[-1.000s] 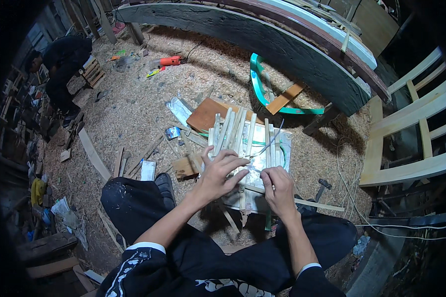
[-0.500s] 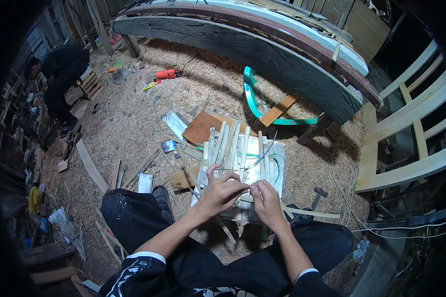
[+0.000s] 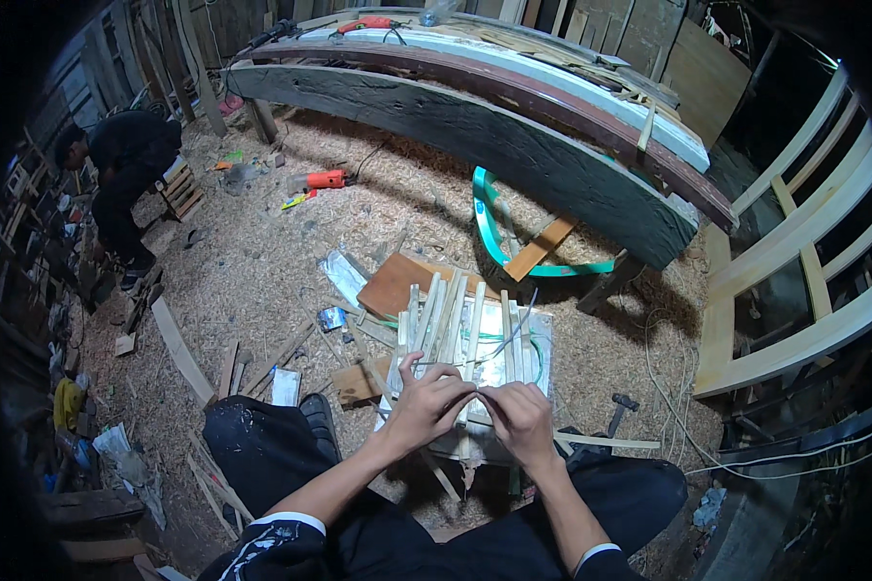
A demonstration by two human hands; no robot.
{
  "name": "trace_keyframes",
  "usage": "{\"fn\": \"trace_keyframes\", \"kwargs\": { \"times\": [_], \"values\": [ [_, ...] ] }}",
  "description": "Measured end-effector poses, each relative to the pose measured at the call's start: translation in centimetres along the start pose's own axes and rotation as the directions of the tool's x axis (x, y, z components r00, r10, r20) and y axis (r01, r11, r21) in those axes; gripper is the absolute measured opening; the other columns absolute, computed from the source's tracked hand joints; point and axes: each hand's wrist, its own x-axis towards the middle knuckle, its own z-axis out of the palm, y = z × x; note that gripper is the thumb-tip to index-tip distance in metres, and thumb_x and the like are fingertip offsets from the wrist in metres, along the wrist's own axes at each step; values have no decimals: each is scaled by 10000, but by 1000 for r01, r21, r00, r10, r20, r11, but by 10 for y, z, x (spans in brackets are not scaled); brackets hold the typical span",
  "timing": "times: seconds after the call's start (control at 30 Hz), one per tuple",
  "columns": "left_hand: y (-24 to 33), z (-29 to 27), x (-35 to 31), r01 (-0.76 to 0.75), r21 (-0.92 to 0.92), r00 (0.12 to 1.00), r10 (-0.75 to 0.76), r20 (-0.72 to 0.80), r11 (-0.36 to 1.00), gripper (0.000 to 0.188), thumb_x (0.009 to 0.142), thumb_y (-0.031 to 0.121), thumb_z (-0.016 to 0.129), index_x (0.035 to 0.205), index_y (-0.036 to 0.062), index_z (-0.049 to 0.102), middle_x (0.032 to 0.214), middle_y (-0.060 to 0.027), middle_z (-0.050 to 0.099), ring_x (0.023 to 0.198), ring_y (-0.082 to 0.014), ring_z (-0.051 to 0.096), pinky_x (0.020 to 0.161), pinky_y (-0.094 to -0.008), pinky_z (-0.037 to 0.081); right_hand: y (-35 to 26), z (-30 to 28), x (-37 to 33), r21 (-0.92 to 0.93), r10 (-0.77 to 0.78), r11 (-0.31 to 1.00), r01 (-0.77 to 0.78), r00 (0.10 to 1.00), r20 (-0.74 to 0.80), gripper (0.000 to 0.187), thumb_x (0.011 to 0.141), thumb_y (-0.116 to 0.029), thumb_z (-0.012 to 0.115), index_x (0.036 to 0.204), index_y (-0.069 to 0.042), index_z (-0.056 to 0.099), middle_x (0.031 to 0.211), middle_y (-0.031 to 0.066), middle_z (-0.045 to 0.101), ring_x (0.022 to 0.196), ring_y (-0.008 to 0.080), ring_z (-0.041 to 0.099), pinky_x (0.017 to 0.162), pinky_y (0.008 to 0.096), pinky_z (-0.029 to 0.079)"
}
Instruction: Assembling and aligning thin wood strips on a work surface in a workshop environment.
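My left hand (image 3: 426, 399) and my right hand (image 3: 519, 418) meet fingertip to fingertip over a low, shiny-topped work surface (image 3: 495, 369). Both are closed in a pinch, the left with one finger raised. Whatever small, thin thing lies between the fingertips is too small to make out. Just beyond the hands, several thin wooden strips (image 3: 446, 315) lie side by side, pointing away from me. A thin grey rod (image 3: 519, 322) slants across them on the right, near a green cord (image 3: 539, 360).
A hammer (image 3: 622, 407) lies right of my hands; a brown board (image 3: 390, 287) and a blue can (image 3: 332, 319) lie to the left. Farther off stand a long plank bench (image 3: 455, 128) and a green curved frame (image 3: 484, 221). A person (image 3: 131, 160) bends at far left.
My view has tilted up, showing more of the bench top with a red tool on it. The right hand has shifted slightly left and turned its knuckles up; both hands still pinch together.
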Motion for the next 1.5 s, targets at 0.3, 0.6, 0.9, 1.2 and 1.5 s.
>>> {"fn": "trace_keyframes", "kwargs": {
  "times": [0.3, 0.6, 0.9, 1.2, 1.5],
  "values": [
    [-4, -1, 4, 74, -19, 995, -75, -62, 997, 141, 890, 162, 761, 1027, 136, 747, 856, 9, 690, 931, -155, 643, 1077, -502, 234, 10, -2, -4, -26, 273, 958, -286, 934, -229, 126, 817, -67, 734, 910, -34, 656, 846, 106, 673, 783, 313, 645, 705, 410, 484],
    [-3, 3, -1, 10, -12, 1000, -10, 9, 1000, 181, 892, 154, 748, 1073, 145, 748, 852, 17, 684, 935, -159, 644, 1085, -499, 239, -4, 11, -7, -157, 35, 987, -36, 999, -9, 304, 863, -124, 737, 1160, -74, 698, 924, 52, 722, 961, 202, 679, 1008, 462, 357],
    [-9, -8, 1, 58, 5, 998, -58, -16, 998, 197, 905, 202, 762, 1095, 153, 754, 830, 24, 671, 910, -134, 640, 1082, -488, 240, 14, -18, 1, -132, 281, 943, -306, 943, -181, 105, 890, -79, 708, 989, -61, 739, 898, 75, 742, 886, 221, 686, 982, 418, 377],
    [-4, -10, 6, 98, -132, 995, -97, 12, 986, 164, 910, 220, 759, 1046, 127, 764, 812, 3, 691, 852, -137, 636, 1063, -452, 255, 18, -22, -2, -152, 358, 906, -394, 907, -221, 108, 914, -108, 697, 990, -47, 743, 925, 105, 745, 901, 261, 672, 958, 402, 390],
    [-10, -3, 3, 158, -134, 987, -160, -10, 978, 115, 919, 191, 744, 1006, 119, 767, 864, 4, 728, 875, -145, 648, 1078, -458, 246, 16, -24, -2, -188, 399, 880, -435, 894, -203, 144, 925, -129, 686, 1033, -47, 735, 970, 108, 731, 983, 261, 659, 997, 424, 370]
  ]
}}
